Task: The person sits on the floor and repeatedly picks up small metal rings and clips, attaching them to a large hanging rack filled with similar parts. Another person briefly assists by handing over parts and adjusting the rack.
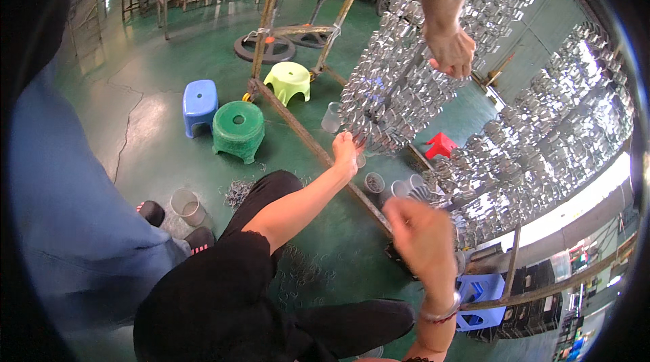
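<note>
My left hand (346, 152) is closed, thumb up, at the lower end of a hanging rack of shiny bent metal pieces (379, 108); what its fingers pinch is too small to make out. My right hand (421, 230) is smeared by motion, in front of several clear plastic cups (399, 189) and the lower end of a second rack of metal pieces (535, 152). A bracelet (441, 312) circles my right wrist. Another person's hand (451, 52) reaches down from the top edge, fingers curled against the first rack.
A rusty metal frame (305, 135) crosses beside me. Green (238, 130), blue (200, 106), yellow (289, 82) and red stools (441, 145) stand around. A person in blue jeans (74, 227) stands close left by a clear cup (187, 206). Metal bits (305, 270) litter the floor.
</note>
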{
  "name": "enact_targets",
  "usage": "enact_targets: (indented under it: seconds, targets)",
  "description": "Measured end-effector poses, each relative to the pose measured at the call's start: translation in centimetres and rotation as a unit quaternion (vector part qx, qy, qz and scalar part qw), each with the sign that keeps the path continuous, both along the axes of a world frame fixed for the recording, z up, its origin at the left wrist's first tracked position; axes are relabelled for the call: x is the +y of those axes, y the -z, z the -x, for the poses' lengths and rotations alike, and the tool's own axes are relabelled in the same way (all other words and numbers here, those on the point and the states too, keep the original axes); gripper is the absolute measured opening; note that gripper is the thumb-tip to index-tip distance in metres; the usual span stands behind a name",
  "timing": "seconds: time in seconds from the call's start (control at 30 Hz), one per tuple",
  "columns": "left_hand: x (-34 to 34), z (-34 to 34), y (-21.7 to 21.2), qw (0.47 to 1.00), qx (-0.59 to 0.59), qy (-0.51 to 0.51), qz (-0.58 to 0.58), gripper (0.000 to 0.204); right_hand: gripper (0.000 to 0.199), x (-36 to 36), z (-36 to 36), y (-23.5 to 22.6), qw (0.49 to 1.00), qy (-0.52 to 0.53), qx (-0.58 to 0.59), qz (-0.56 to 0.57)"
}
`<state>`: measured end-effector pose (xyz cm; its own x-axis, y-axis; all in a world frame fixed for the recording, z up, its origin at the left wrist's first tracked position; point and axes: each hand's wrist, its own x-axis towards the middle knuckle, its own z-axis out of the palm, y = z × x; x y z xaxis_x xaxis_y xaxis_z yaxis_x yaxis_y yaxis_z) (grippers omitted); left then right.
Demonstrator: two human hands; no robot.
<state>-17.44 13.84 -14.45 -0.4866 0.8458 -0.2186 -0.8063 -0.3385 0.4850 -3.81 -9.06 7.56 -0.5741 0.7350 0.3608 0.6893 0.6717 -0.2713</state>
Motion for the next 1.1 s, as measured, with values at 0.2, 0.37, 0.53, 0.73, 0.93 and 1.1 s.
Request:
enact_targets:
  seconds: [0.2, 0.37, 0.53, 0.73, 0.93, 1.1]
  targets:
    - [0.3, 0.1, -0.3, 0.999, -0.005, 0.036, 0.003, 0.019, 0.029, -1.6, -1.6, 4.9, 0.928, -0.128, -0.3, 0.183]
    - [-0.2, 1.0, -0.5, 0.998, -0.023, 0.063, 0.005, 0.018, 0.03, -0.1, -2.0, 3.5, 0.969, -0.121, -0.182, 0.116]
    - [-1.2, 1.4, -1.2, 0.995, -0.024, 0.1, -0.003, 0.02, 0.017, 3.6, -0.8, 2.3, 0.996, 0.008, 0.085, 0.009]
    - [-1.3, 1.9, -0.4, 0.993, -0.006, 0.112, -0.024, 0.021, 0.019, 10.4, 0.2, 2.3, 0.958, 0.074, 0.27, 0.055]
    - [-1.6, 1.1, -0.7, 0.992, -0.029, 0.113, -0.037, 0.023, 0.03, 16.0, 3.4, 1.1, 0.931, 0.07, 0.356, -0.029]
    - [-2.0, 0.6, -1.3, 0.992, -0.036, 0.119, -0.03, 0.025, 0.035, 17.7, 5.6, 1.5, 0.899, 0.12, 0.42, -0.046]
